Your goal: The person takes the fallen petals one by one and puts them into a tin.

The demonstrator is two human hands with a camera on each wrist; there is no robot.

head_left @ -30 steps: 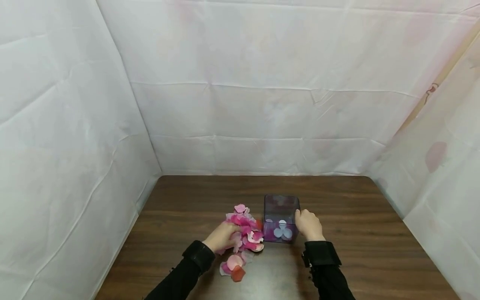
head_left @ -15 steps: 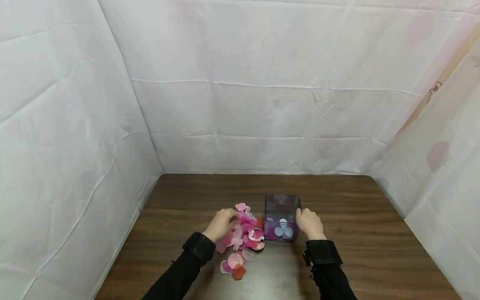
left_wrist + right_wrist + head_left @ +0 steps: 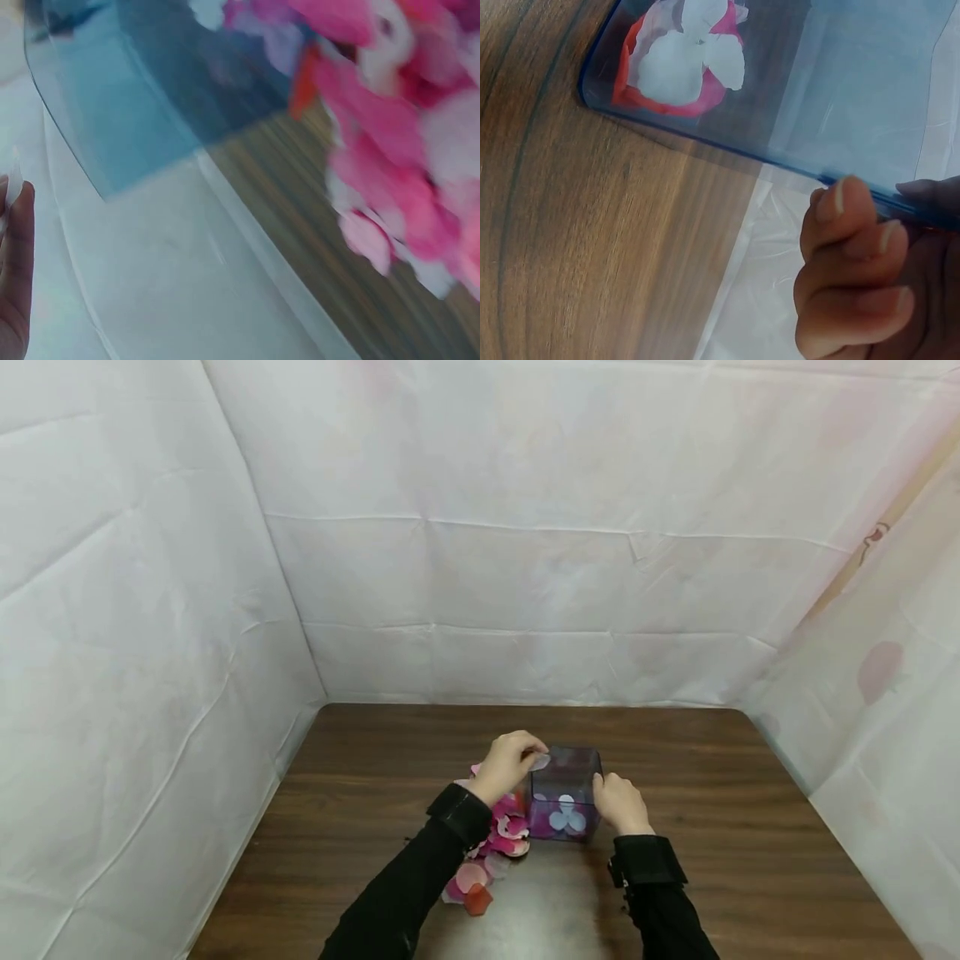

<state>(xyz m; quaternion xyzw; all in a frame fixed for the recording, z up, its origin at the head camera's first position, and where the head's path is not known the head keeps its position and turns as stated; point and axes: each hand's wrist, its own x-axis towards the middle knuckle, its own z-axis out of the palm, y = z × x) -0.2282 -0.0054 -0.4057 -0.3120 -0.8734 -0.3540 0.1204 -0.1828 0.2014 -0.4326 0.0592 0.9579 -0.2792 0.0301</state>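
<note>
A see-through bluish box (image 3: 577,774) stands on the table, with white, pink and red artificial petals (image 3: 679,67) gathered at its bottom. My right hand (image 3: 621,803) grips the box's right wall at the rim, thumb on one face and curled fingers (image 3: 847,262) on the other. At the box's left rim, my left hand (image 3: 512,763) pinches a pale petal (image 3: 541,762) between thumb and fingertips. Only part of that hand (image 3: 16,270) shows at the edge of the left wrist view. A pile of pink petals (image 3: 508,828) lies left of the box, partly hidden by my left forearm.
Several stray petals (image 3: 472,877), one of them orange-red, lie in front of the pile. The wooden table (image 3: 750,860) reaches back to a white cloth backdrop (image 3: 525,585), with cloth on both sides too.
My left hand has gone from the petal pile up and right to the box's left rim, now with a pale petal. My right hand keeps its hold on the box.
</note>
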